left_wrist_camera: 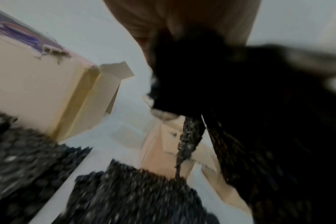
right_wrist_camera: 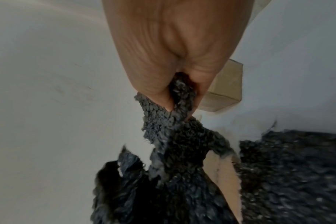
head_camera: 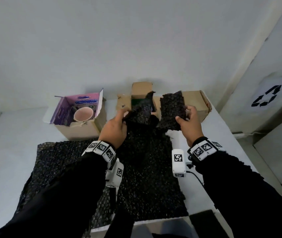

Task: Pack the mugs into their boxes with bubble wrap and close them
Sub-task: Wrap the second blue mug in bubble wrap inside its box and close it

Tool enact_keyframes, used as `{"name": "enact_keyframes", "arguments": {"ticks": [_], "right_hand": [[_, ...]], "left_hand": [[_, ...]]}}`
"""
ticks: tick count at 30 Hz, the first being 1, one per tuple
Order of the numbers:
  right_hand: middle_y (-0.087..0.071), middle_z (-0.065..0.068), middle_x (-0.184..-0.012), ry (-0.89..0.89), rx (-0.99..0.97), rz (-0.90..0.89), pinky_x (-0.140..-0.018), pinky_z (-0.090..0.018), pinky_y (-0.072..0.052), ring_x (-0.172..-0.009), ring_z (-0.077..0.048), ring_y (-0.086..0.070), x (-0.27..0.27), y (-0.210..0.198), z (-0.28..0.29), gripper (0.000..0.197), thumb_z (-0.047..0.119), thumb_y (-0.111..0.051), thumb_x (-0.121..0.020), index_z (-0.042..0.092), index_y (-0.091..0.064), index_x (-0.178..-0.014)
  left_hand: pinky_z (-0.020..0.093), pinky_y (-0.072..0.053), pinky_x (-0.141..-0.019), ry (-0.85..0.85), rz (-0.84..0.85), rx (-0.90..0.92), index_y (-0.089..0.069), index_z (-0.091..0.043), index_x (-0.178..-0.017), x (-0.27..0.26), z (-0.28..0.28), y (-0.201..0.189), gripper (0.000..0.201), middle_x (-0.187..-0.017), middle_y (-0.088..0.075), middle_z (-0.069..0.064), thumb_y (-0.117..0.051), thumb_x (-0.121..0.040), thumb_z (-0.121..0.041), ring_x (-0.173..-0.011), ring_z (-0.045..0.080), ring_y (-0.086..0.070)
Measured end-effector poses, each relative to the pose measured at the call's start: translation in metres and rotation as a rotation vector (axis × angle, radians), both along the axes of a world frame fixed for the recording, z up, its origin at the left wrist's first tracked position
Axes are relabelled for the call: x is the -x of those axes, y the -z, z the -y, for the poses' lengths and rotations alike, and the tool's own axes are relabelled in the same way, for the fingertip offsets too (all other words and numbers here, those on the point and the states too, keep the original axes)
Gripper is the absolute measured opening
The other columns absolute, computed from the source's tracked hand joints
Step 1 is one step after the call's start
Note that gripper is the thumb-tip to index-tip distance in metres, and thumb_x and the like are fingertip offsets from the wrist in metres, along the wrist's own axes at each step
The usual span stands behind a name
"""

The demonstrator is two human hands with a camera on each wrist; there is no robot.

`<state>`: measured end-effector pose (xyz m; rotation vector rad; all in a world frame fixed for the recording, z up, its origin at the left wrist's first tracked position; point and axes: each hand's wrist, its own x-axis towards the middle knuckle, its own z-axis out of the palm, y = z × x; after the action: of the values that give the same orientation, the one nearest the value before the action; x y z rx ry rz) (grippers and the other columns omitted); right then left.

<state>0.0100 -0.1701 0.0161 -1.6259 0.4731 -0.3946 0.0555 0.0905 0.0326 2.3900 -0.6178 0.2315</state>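
Long sheets of black bubble wrap [head_camera: 147, 169] lie down the middle of the white table. My left hand [head_camera: 124, 116] grips the raised far end of one sheet, which the left wrist view shows as a dark blurred mass of wrap [left_wrist_camera: 240, 91]. My right hand [head_camera: 184, 115] pinches a smaller separate piece of black wrap [head_camera: 172, 109], thumb against fingers [right_wrist_camera: 163, 94] on the wrap piece [right_wrist_camera: 182, 151]. A pink mug [head_camera: 83, 114] stands in an open purple-lined box [head_camera: 78, 129] at the back left. Behind my hands is an open brown box [head_camera: 141, 91], green inside.
A closed brown cardboard box [head_camera: 197, 102] sits at the back right, behind my right hand. A white bin with a recycling sign [head_camera: 266, 97] stands right of the table [head_camera: 8, 143]. A dark flat object [head_camera: 203, 220] lies at the near edge.
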Motion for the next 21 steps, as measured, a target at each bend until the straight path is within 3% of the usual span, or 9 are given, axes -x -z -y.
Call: {"name": "enact_keyframes", "arguments": {"ticks": [2, 4, 8, 12, 14, 18, 21], "right_hand": [[-0.060, -0.007, -0.115, -0.020, -0.121, -0.001, -0.086, -0.038, -0.055, -0.098, -0.016, -0.062, -0.011, -0.009, 0.001, 0.039, 0.001, -0.062, -0.089, 0.023, -0.048, -0.118], [-0.065, -0.010, -0.116, -0.051, -0.156, -0.005, -0.089, -0.039, -0.055, -0.102, -0.021, -0.064, -0.025, -0.019, 0.003, 0.029, 0.005, -0.065, -0.089, 0.019, -0.056, -0.113], [-0.070, -0.006, -0.104, -0.062, -0.059, 0.054, -0.091, -0.041, -0.054, -0.098, -0.021, -0.066, -0.054, -0.038, 0.010, 0.005, 0.022, -0.066, -0.091, 0.020, -0.065, -0.095], [-0.065, -0.004, -0.099, 0.002, 0.098, 0.065, -0.086, -0.038, -0.054, -0.095, -0.022, -0.064, -0.084, -0.040, 0.016, 0.019, 0.014, -0.070, -0.085, 0.016, -0.058, -0.100], [-0.064, 0.001, -0.098, -0.016, 0.093, 0.073, -0.084, -0.036, -0.054, -0.093, -0.017, -0.063, -0.100, -0.037, 0.016, 0.030, 0.010, -0.073, -0.081, 0.021, -0.057, -0.104], [-0.061, 0.011, -0.082, -0.108, 0.263, 0.090, -0.074, -0.018, -0.045, -0.077, 0.001, -0.056, -0.127, -0.027, 0.013, 0.023, 0.005, -0.073, -0.079, 0.021, -0.067, -0.095], [-0.059, 0.000, -0.081, -0.154, 0.441, 0.146, -0.064, -0.004, -0.036, -0.069, -0.002, -0.051, -0.144, -0.022, 0.008, 0.022, -0.005, -0.068, -0.076, 0.016, -0.065, -0.083]], "left_hand": [[0.038, -0.049, -0.070, -0.042, 0.033, 0.052, -0.041, -0.027, -0.133, -0.011, -0.002, -0.011, 0.058, -0.091, -0.066, 0.016, -0.047, -0.082, 0.000, -0.078, 0.035, -0.062], [0.036, -0.048, -0.080, -0.096, 0.052, 0.102, -0.048, -0.025, -0.129, -0.023, -0.002, -0.018, 0.057, -0.101, -0.066, 0.013, -0.045, -0.079, 0.003, -0.088, 0.030, -0.061], [0.025, -0.041, -0.090, -0.199, 0.077, 0.163, -0.067, -0.019, -0.102, -0.053, 0.000, -0.025, 0.037, -0.102, -0.063, 0.007, -0.044, -0.078, -0.005, -0.098, 0.026, -0.059], [0.027, -0.042, -0.089, -0.300, 0.034, 0.140, -0.071, -0.013, -0.102, -0.065, 0.012, -0.022, 0.023, -0.101, -0.060, 0.008, -0.061, -0.082, -0.019, -0.094, 0.025, -0.059], [0.028, -0.042, -0.086, -0.324, 0.005, 0.047, -0.070, -0.011, -0.101, -0.070, 0.017, -0.016, 0.028, -0.102, -0.059, 0.009, -0.073, -0.078, -0.027, -0.092, 0.024, -0.058], [0.034, -0.044, -0.074, -0.342, -0.125, -0.137, -0.062, -0.011, -0.094, -0.080, 0.026, 0.001, 0.025, -0.101, -0.052, 0.008, -0.072, -0.072, -0.016, -0.086, 0.030, -0.058], [0.033, -0.044, -0.071, -0.340, -0.178, -0.176, -0.059, -0.014, -0.090, -0.086, 0.031, 0.013, 0.024, -0.103, -0.049, 0.006, -0.071, -0.069, -0.014, -0.085, 0.028, -0.057]]}}
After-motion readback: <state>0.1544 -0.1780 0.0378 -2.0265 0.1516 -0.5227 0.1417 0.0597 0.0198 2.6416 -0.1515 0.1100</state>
